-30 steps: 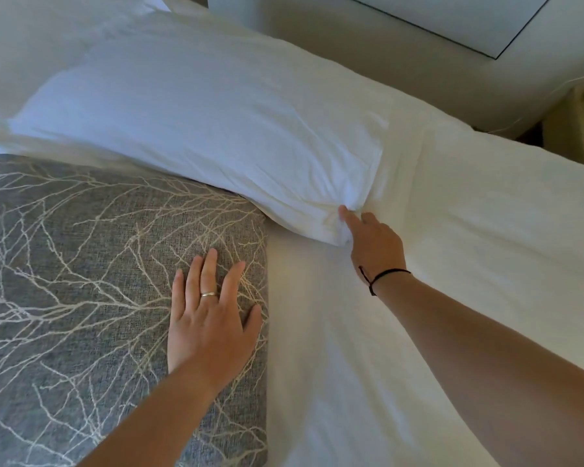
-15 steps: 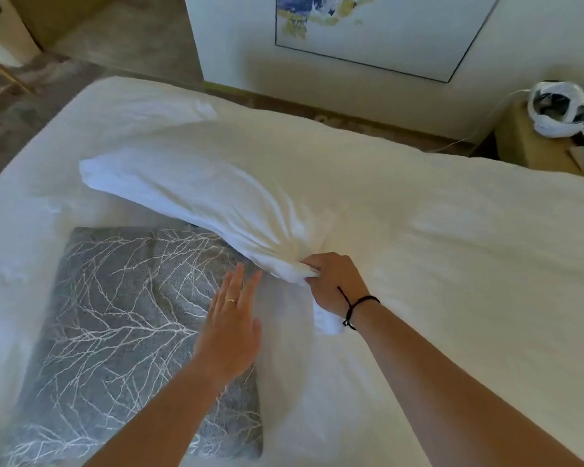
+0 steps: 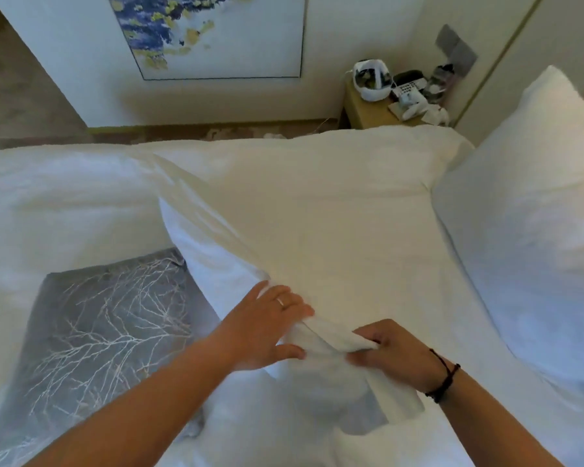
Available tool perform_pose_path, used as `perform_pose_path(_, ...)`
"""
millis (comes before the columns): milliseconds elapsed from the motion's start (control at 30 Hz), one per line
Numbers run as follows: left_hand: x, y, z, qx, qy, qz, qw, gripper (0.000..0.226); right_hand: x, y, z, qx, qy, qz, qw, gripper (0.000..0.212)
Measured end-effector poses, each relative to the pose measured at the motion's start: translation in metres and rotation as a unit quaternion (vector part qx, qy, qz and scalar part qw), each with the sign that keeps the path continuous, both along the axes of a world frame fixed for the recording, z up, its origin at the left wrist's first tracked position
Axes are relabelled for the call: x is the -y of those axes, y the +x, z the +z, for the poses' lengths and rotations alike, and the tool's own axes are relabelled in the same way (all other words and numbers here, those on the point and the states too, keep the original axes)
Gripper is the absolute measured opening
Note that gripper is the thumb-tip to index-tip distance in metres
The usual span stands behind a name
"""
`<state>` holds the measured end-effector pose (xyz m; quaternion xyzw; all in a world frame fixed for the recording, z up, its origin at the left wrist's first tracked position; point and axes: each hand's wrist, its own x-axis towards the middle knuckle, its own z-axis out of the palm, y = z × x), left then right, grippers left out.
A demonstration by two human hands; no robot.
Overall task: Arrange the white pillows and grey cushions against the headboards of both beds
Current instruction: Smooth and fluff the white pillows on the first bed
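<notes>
A white pillow (image 3: 216, 271) is lifted at its near end over the white bed (image 3: 48, 197). My left hand (image 3: 270, 328) grips that end, fingers on top and thumb beneath. Right beside it, my right hand (image 3: 391, 355) pinches the loose flap of the pillowcase, which hangs down below my wrist. A grey cushion (image 3: 108, 325) with a pale branch pattern lies flat on the bed to the left, partly under the raised pillow. A second white pillow (image 3: 536, 230) stands propped up at the right edge of the view.
A wooden nightstand (image 3: 368, 109) crowded with a phone and small items stands past the bed's far right corner. A framed painting (image 3: 209, 35) hangs on the white wall behind. Carpeted floor (image 3: 21, 96) shows at the far left.
My left hand left the grey cushion and took hold of the pillow's end beside my right hand. The pillow came up off the bed toward me, and my view swung right.
</notes>
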<state>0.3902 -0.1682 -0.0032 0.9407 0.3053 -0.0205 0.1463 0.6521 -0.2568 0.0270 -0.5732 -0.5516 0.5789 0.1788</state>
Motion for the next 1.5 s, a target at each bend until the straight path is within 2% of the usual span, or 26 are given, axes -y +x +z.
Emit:
perform_pose_path(100,0.034,0.049,0.001,-0.063,-0.005,-0.062,0.996,0.064,0.052,0.036,-0.012,0.027,-0.033,-0.001,0.999,0.007)
perform_pose_path(233,0.051,0.088,-0.002,-0.139,0.009,-0.061,0.988,0.051,0.09,0.036,-0.028,0.126,-0.014,-0.033,0.991,0.036)
perform_pose_path(367,0.04,0.099,0.0,-0.154,0.022,-0.056,0.986,0.041,0.082,0.014,-0.025,0.291,0.01,-0.054,0.955,0.058)
perform_pose_path(433,0.036,0.1,0.002,-0.141,0.041,-0.059,0.987,0.04,0.07,0.005,-0.025,0.337,0.03,-0.037,0.94,0.055)
perform_pose_path(533,0.033,0.097,-0.004,-0.083,0.023,-0.019,0.996,0.033,0.058,-0.003,-0.027,0.301,0.017,-0.041,0.953,0.044)
perform_pose_path(600,0.031,0.092,-0.01,-0.025,-0.014,0.064,0.998,0.033,0.057,-0.003,-0.029,0.237,-0.007,-0.054,0.97,0.038)
perform_pose_path(700,0.027,0.081,-0.015,0.028,0.015,0.159,0.987,0.032,0.057,0.008,-0.028,0.152,-0.06,-0.084,0.983,0.018)
perform_pose_path(733,0.024,0.077,-0.016,0.045,0.032,0.182,0.982,0.034,0.059,0.015,-0.027,0.124,-0.088,-0.095,0.984,0.016)
perform_pose_path(800,0.019,0.068,-0.016,0.064,0.055,0.205,0.975,0.036,0.066,0.028,-0.023,0.126,-0.137,-0.086,0.979,0.03)
perform_pose_path(867,0.016,0.057,-0.019,0.04,0.081,0.19,0.978,0.035,0.071,0.037,-0.018,0.219,-0.161,-0.043,0.961,0.039)
perform_pose_path(933,0.017,0.045,-0.029,0.015,0.082,0.166,0.983,0.04,0.075,0.03,-0.01,0.335,-0.137,-0.04,0.931,0.039)
perform_pose_path(967,0.018,0.039,-0.036,0.015,0.066,0.152,0.986,0.043,0.077,0.019,-0.004,0.378,-0.092,-0.062,0.919,0.035)
perform_pose_path(1033,0.022,0.032,-0.049,0.014,0.026,0.128,0.991,0.052,0.079,-0.017,0.007,0.409,0.054,-0.111,0.904,0.022)
perform_pose_path(1100,0.024,0.031,-0.056,0.011,0.001,0.116,0.993,0.068,0.078,-0.058,0.011,0.398,0.156,-0.102,0.898,0.033)
perform_pose_path(1133,0.022,0.032,-0.057,0.012,-0.004,0.11,0.994,0.074,0.075,-0.075,0.009,0.391,0.157,-0.085,0.903,0.045)
perform_pose_path(1200,0.015,0.032,-0.056,0.01,-0.013,0.078,0.997,0.078,0.064,-0.094,-0.005,0.401,0.098,-0.051,0.909,0.069)
perform_pose_path(1300,-0.006,0.022,-0.052,-0.035,-0.009,-0.002,0.999,0.081,0.047,-0.095,-0.026,0.436,0.02,-0.032,0.899,0.094)
perform_pose_path(1500,-0.055,0.01,-0.035,-0.122,0.02,-0.076,0.99,0.083,0.04,-0.087,-0.048,0.453,0.006,-0.082,0.888,0.105)
